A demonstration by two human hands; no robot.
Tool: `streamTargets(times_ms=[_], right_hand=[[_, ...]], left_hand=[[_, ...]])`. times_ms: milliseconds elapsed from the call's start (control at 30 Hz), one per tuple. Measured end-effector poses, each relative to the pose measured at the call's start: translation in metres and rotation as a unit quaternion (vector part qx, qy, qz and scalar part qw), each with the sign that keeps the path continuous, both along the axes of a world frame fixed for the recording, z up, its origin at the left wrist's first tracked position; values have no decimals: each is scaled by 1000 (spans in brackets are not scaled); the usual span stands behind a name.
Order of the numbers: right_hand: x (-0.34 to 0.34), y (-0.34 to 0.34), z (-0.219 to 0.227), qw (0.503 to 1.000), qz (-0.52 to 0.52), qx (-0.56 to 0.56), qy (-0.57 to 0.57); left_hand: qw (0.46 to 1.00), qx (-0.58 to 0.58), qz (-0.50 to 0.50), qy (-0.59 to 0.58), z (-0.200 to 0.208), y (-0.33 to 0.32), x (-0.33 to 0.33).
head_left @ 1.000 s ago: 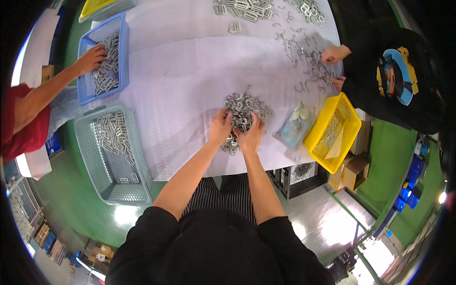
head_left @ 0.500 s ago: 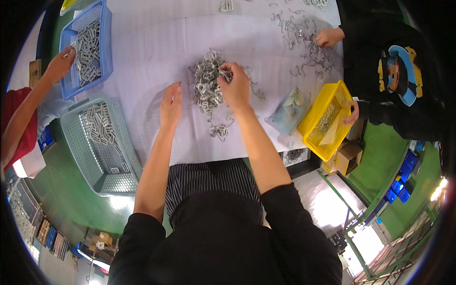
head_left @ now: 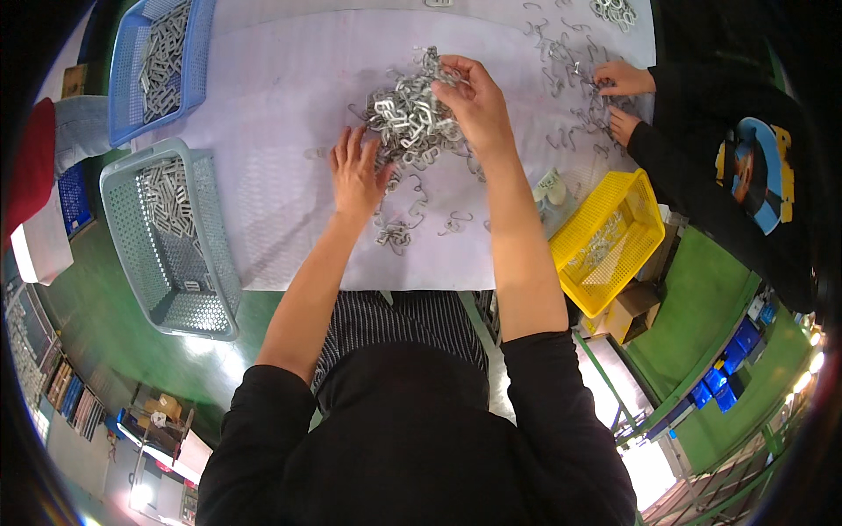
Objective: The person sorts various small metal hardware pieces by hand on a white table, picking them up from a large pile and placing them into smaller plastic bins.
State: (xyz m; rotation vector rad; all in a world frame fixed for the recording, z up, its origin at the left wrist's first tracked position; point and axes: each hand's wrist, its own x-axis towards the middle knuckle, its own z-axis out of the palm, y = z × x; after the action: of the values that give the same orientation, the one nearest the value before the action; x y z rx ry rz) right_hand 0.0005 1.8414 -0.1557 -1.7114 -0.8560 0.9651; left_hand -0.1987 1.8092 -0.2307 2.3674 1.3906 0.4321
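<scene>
A heap of silvery metal hooks and loops [head_left: 408, 118] lies tangled on the white-covered table between my hands. My right hand [head_left: 481, 105] is at its upper right side, thumb and fingers curled round some of the metal pieces. On the lower left edge of the heap rests my left hand [head_left: 357, 175], its fingers spread and touching the pieces. A small cluster of loose wire hooks [head_left: 395, 235] lies nearer to me, below the heap.
At the left stand a blue basket [head_left: 119, 88] and a grey-green basket [head_left: 114, 210], both with metal buckles. A yellow basket [head_left: 574, 302] and a clear bag [head_left: 551, 188] are at the right. A co-worker's hands [head_left: 624, 79] handle scattered hooks [head_left: 561, 66]. Another person's red sleeve [head_left: 31, 167] shows at the left.
My left hand has moved right onto the heap, fingers now spread. My right hand has moved up and right with pieces. The co-worker's lower hand left the yellow basket for the hooks.
</scene>
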Motion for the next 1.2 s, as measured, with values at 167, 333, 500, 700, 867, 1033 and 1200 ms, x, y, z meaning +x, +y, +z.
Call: streamTargets(times_ms=[167, 333, 500, 700, 867, 1033, 1200], right_hand=[[10, -31, -1, 980, 33, -24, -194], [-62, -106, -42, 940, 157, -225, -204], [-120, -99, -72, 942, 131, -98, -294], [-66, -93, -62, 961, 108, -192, -171], [-44, -99, -43, 962, 76, -258, -43], [-61, -98, -56, 915, 92, -140, -368], [-92, -72, -74, 932, 53, -230, -277]], left_hand=[[978, -134, 99, -124, -2, 42, -30], [919, -223, 198, -259, 38, 63, -30], [884, -176, 275, -336, 41, 51, -45], [983, -81, 109, -122, 15, 14, -66], [991, -38, 123, -44, 6, 1, -53], [983, -158, 81, -56, -14, 15, -66], [817, -429, 200, -328, 14, 26, -80]])
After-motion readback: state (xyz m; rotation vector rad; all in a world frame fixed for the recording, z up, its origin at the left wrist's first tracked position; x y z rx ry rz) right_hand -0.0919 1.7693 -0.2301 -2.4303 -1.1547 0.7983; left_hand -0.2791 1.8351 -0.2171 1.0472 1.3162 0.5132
